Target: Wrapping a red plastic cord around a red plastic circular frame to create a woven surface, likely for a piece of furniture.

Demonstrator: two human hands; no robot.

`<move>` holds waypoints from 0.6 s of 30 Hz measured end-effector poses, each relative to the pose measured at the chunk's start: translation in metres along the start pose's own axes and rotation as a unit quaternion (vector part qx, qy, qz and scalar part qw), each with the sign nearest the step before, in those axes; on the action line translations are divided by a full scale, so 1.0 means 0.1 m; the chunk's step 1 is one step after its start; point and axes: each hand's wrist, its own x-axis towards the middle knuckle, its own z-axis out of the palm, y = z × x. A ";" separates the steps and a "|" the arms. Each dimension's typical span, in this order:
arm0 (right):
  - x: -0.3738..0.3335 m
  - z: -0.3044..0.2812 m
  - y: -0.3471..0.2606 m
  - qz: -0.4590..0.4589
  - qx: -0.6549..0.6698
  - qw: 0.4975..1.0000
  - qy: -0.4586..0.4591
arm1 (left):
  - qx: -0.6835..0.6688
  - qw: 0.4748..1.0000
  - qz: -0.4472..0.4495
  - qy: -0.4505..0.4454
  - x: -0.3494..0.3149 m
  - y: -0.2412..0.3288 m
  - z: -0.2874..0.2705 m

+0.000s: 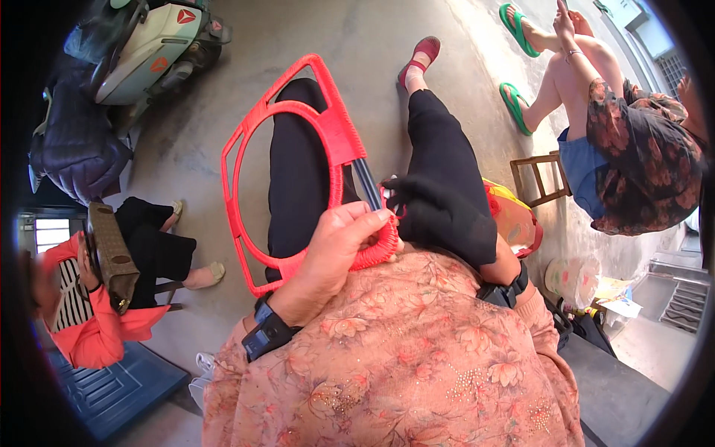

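A red frame (257, 123), partly wrapped in red cord, is held over the lap. The left hand (335, 249) is closed on its lower edge; a cord strand (389, 195) is pinched beside it by the gloved right hand (439, 212).

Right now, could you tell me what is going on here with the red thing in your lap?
A seated person holds a red plastic frame partly wrapped in red cord over their knees. The bare left hand grips the frame's wrapped lower edge, while the right hand in a black glove pinches the cord beside it. One side and part of the bottom are wrapped; the rest of the frame is bare. Two other people sit nearby on the concrete floor.
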 end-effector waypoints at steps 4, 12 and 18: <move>-0.10 -0.17 0.14 0.096 -0.089 0.991 -0.035 | -0.045 0.999 0.017 0.005 -0.04 0.19 -0.07; -0.67 -0.82 0.18 0.129 -0.096 0.981 0.111 | -0.090 0.995 0.030 -0.008 -0.15 0.29 -0.15; -0.98 -1.02 0.14 0.242 -0.035 0.953 0.179 | -0.148 0.988 0.053 -0.006 -0.25 0.41 -0.21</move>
